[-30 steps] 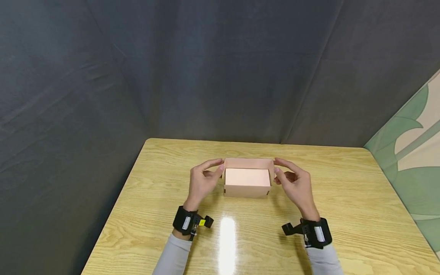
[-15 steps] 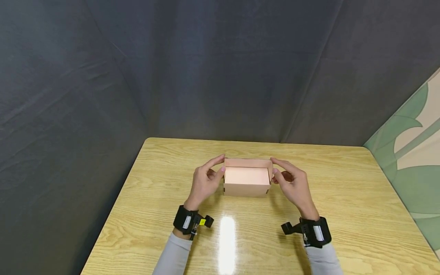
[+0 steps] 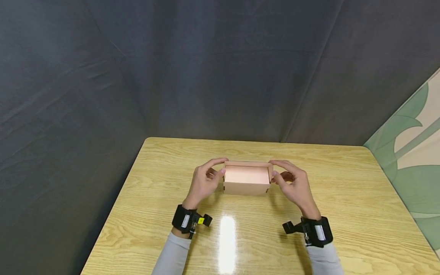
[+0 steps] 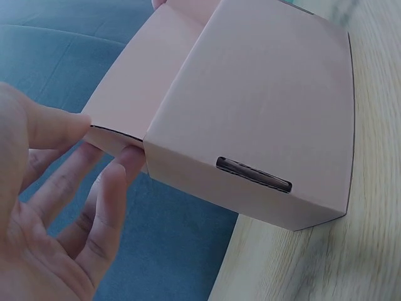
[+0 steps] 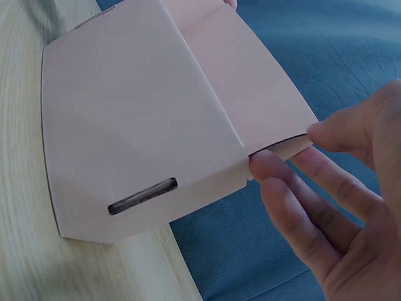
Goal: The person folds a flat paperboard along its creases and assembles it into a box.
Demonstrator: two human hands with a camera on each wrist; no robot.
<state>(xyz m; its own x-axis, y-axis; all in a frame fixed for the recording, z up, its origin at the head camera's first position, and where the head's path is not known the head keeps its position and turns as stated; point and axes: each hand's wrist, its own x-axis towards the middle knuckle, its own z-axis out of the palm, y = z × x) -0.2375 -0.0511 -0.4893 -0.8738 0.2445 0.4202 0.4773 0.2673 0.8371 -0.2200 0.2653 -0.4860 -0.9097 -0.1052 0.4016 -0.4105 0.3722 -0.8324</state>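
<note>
A small pinkish cardboard box [image 3: 246,189] stands on the table between both hands, its plain front wall towards me. Beyond its front edge, a pale cardboard panel [image 4: 144,75] with side edges shows in the wrist views. My left hand [image 3: 203,182] holds the left end of that panel, thumb at the edge and fingers behind and under it. On the opposite end, my right hand [image 3: 295,186] pinches the matching edge the same way, its thumb [image 5: 338,130] on top. Dark slots [image 5: 143,195] mark the lower front corners of the box.
The box rests on a light wood-grain table [image 3: 165,229], well in from its far edge. Dark blue-grey cloth [image 3: 220,76] hangs behind and to the left. A green and cream leaf-patterned surface [image 3: 416,164] is at the right. Black wrist straps [image 3: 185,219] carry cameras.
The back part of the cardboard has tipped lower and looks shorter from above. Both hands have closed in slightly on the box ends and moved with it.
</note>
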